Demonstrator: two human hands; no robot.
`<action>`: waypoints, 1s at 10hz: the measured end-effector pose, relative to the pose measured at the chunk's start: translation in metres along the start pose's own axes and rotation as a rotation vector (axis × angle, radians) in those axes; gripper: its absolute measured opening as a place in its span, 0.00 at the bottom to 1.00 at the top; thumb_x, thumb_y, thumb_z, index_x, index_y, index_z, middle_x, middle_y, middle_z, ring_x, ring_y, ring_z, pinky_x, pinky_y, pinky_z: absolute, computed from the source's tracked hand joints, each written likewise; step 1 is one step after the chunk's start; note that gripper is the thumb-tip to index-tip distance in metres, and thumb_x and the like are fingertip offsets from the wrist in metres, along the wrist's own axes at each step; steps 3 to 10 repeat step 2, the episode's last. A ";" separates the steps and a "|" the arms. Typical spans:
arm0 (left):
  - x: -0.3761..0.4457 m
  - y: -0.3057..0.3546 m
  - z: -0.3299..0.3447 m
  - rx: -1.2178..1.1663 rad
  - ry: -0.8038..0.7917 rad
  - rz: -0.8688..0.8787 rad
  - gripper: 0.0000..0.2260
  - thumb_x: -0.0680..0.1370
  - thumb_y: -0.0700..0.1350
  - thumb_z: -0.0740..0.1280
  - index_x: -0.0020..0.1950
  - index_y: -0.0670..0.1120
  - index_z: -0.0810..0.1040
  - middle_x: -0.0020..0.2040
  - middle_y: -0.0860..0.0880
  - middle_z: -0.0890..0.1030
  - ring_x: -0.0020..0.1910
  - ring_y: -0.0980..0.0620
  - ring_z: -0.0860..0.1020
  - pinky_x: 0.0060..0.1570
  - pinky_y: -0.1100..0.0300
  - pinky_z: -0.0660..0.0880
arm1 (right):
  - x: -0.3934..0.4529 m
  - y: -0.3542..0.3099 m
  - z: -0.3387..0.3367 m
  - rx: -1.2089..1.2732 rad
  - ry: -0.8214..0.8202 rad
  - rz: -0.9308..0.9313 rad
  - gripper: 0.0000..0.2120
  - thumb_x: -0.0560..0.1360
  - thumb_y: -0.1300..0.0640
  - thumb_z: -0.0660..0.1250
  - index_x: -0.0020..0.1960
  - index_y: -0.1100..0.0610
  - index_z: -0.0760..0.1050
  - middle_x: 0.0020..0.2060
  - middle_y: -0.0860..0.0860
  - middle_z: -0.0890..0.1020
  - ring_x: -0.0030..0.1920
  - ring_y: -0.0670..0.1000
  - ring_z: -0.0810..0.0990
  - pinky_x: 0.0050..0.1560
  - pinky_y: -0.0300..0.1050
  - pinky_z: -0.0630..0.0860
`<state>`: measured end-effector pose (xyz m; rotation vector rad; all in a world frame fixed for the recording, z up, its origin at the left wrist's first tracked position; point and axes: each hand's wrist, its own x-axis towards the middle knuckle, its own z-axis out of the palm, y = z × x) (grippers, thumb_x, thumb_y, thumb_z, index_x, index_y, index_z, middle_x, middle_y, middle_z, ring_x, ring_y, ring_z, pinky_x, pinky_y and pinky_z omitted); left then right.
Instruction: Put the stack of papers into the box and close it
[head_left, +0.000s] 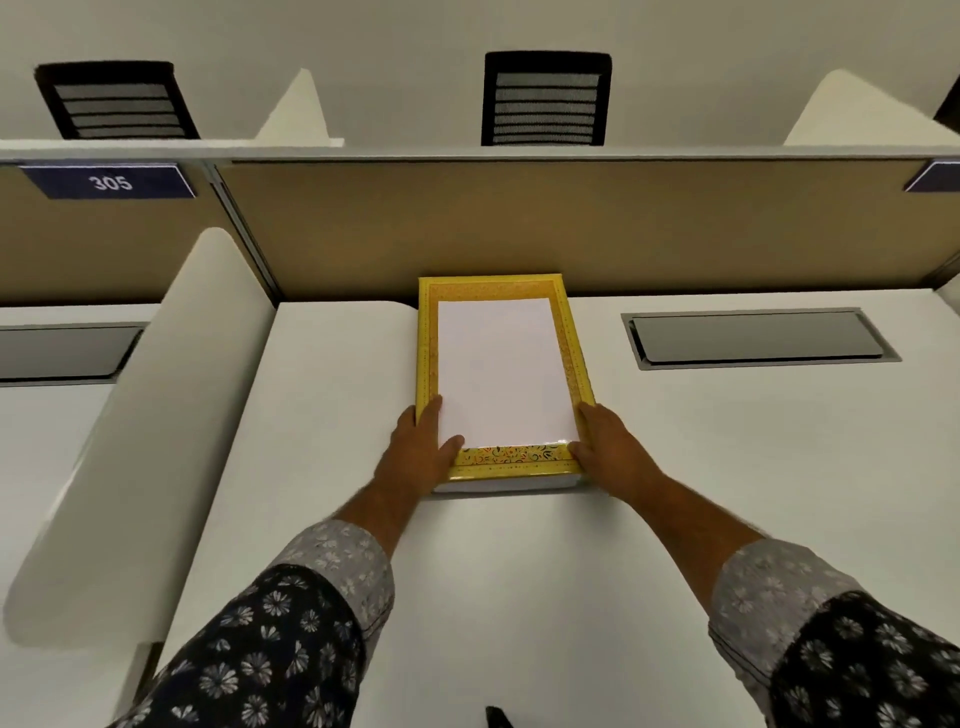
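Observation:
A flat yellow box (519, 460) with an ornate patterned border lies on the white desk (519, 571), its far end against the partition. A white stack of papers (501, 371) sits inside the yellow border, squared to it. A white edge shows under the box's near side. My left hand (423, 449) grips the box's near left corner, thumb resting on the paper's corner. My right hand (605, 441) grips the near right corner, fingers along the side. I cannot tell whether the paper lies in the box or on its lid.
A tan partition panel (519, 223) closes the desk's far side. A rounded white divider (156, 415) stands at the left. A grey metal cable hatch (758, 338) is set into the desk to the right. A small dark object (498, 719) shows at the bottom edge.

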<state>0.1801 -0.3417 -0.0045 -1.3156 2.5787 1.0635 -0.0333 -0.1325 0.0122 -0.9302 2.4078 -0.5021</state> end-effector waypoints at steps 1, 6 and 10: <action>-0.039 0.005 0.011 -0.057 0.098 -0.023 0.35 0.83 0.57 0.68 0.86 0.50 0.59 0.87 0.42 0.54 0.85 0.39 0.58 0.81 0.43 0.63 | -0.037 0.005 0.000 0.011 0.050 -0.053 0.25 0.82 0.51 0.68 0.76 0.57 0.68 0.72 0.56 0.73 0.69 0.58 0.77 0.68 0.54 0.77; -0.062 0.013 0.020 -0.096 0.188 0.035 0.33 0.82 0.53 0.70 0.84 0.47 0.63 0.87 0.44 0.56 0.85 0.42 0.59 0.80 0.46 0.63 | -0.061 0.013 -0.003 0.073 0.152 -0.052 0.25 0.81 0.49 0.69 0.76 0.55 0.70 0.72 0.54 0.75 0.68 0.58 0.78 0.67 0.53 0.77; -0.062 0.013 0.020 -0.096 0.188 0.035 0.33 0.82 0.53 0.70 0.84 0.47 0.63 0.87 0.44 0.56 0.85 0.42 0.59 0.80 0.46 0.63 | -0.061 0.013 -0.003 0.073 0.152 -0.052 0.25 0.81 0.49 0.69 0.76 0.55 0.70 0.72 0.54 0.75 0.68 0.58 0.78 0.67 0.53 0.77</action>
